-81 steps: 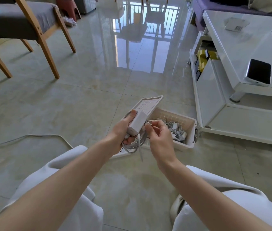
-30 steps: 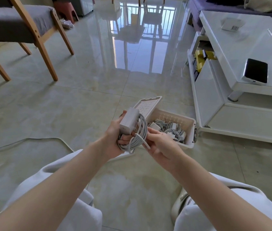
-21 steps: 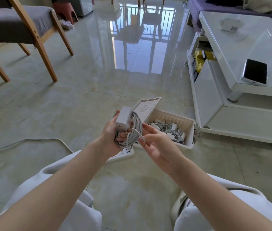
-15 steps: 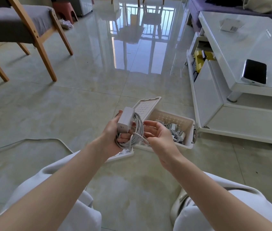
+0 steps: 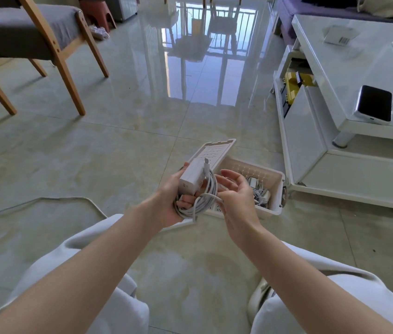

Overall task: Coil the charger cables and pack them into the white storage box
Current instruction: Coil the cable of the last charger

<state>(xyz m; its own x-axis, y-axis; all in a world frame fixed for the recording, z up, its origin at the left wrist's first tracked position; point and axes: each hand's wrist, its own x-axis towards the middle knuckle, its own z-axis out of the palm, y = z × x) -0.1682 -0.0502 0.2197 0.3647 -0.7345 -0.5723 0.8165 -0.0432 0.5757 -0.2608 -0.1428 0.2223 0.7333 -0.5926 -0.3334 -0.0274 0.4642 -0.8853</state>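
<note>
Left hand point(image 5: 169, 200) clamps charger point(image 5: 190, 180) and coil point(image 5: 199, 203) so loops hold; right hand point(image 5: 236, 197), loose-fingered, steadies it; box point(image 5: 281, 189) ready, two o'clock.

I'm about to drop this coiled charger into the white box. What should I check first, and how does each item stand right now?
1. Grip on the bundle: the left hand holds the charger brick and coiled cable together. Ok.
2. Loose end: the plug sticks up beside the brick. Whether it is tucked in: cannot tell.
3. Box open: the lid is off and stands propped at the end of the white storage box. Ok.
4. Room inside: packed cables lie low, with bare wall above them. Ok.
5. Path clear: the right hand, fingers spread, sits between the coil and the box. Not ok.
</note>
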